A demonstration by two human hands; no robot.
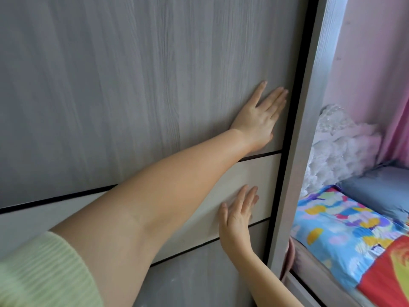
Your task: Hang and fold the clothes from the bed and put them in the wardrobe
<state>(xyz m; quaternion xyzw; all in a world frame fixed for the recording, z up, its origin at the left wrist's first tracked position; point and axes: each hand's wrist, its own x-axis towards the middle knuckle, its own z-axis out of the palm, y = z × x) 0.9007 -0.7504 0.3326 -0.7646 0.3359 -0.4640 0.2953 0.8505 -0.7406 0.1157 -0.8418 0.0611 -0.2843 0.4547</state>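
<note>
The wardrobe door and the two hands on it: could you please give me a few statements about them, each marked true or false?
1. Both hands lie flat on the wardrobe door. True.
2. The left hand is curled round a hanger. False: its fingers are straight against the grey wood-grain panel, with no grip on anything.
3. The right hand rests on the pale band that crosses the door. True.
4. The right hand is higher on the door than the left. False: the left hand is higher.
5. A bed with a colourful sheet shows to the right of the wardrobe. True.
6. Both forearms are covered by sleeves. False: they are bare; a green sleeve shows only on the upper left arm.
</note>
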